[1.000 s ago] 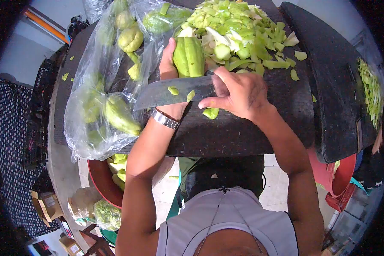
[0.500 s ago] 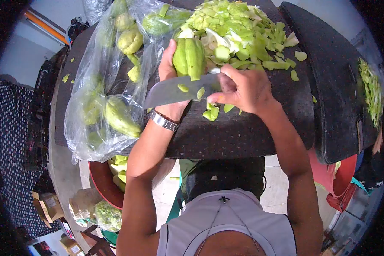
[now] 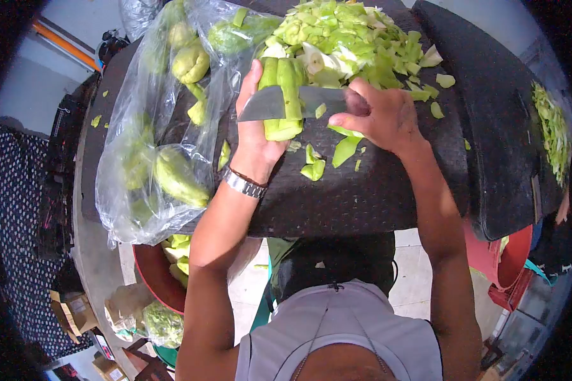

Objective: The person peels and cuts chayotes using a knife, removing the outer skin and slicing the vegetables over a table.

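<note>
My left hand [image 3: 255, 130] is wrapped round a green, ribbed chayote [image 3: 282, 129], held upright above the dark table mat. A broad-bladed knife [image 3: 267, 105] lies across the chayote's front, its tip toward the left. My right hand [image 3: 381, 117] grips the knife at its handle end, which the fingers mostly hide. A small green scrap clings to the blade. Below the hands lie loose green peel pieces [image 3: 313, 166]. Beyond them rises a large heap of chayote peelings [image 3: 353, 38].
To the left, a clear plastic bag [image 3: 117, 203] holds several whole chayotes. A red tub [image 3: 147, 279] with pale green pieces stands below the table's left edge. A black board or chair-like panel [image 3: 483, 127] lines the right side, with a red container [image 3: 511, 267] beneath it.
The knife and my right hand have moved up and slightly right, so the blade now crosses the chayote instead of lying below it. A peel piece now hangs beneath my right hand.
</note>
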Demonstrator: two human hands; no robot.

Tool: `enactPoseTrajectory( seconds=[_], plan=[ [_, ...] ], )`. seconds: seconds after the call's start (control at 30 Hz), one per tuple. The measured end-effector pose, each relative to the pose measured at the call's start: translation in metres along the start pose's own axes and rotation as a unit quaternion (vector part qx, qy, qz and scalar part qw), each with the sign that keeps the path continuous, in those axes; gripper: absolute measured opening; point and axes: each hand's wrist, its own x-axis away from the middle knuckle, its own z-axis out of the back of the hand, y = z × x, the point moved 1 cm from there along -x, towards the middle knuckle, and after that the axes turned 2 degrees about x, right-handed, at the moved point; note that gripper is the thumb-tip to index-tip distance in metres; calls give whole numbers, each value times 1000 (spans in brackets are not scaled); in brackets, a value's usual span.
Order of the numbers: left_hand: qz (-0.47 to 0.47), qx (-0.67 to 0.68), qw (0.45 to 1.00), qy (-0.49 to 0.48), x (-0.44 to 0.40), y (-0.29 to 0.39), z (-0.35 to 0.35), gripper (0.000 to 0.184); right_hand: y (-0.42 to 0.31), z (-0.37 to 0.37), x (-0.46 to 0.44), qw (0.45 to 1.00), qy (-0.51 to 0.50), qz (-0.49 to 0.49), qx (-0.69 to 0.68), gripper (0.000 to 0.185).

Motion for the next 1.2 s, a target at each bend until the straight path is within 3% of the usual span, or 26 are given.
enactPoseTrajectory(
  seconds=[0.17,0.37,0.4,0.5,0.63,0.67,0.77,0.8,0.9,1.03,1.1,1.13,1.17,1.2],
  plan=[
    [25,13,999,-32,2,0,-5,51,-10,1,-1,999,12,24,-16,49],
    [12,-12,1000,22,-1,-2,-5,49,15,2,-4,999,4,-53,-11,51],
    [14,-7,1000,16,-3,-3,-1,50,11,-2,-5,999,31,-32,-22,59],
    [31,0,1000,-1,-8,-11,8,51,-4,-4,-11,998,57,19,-29,57],
    [46,-2,998,-35,-7,-6,11,50,21,0,-11,997,26,-49,-51,54],
    [19,-40,999,2,-6,-9,8,49,24,1,-8,996,16,-65,-61,53],
    [26,14,997,-65,-5,-19,12,44,-3,7,-10,998,-1,-37,-52,41],
    [25,32,998,-50,1,-21,4,40,-4,4,-12,995,11,-22,-95,53],
    [14,-26,999,-29,-1,-17,4,36,9,0,-15,990,-17,-89,-111,55],
    [-11,-76,997,-7,7,-18,-14,45,19,4,-9,986,3,-73,-152,63],
    [12,-75,996,-40,2,-16,-7,48,24,-7,-9,945,-58,-118,-301,72],
    [23,-75,995,-55,1,-16,-3,50,26,-9,-8,892,-120,-147,-411,74],
    [18,-76,996,-50,1,-16,-1,51,27,-10,-6,824,-175,-189,-504,76],
    [13,-77,996,-46,0,-16,0,51,24,-1,-4,707,-256,-232,-616,75]
  ],
)
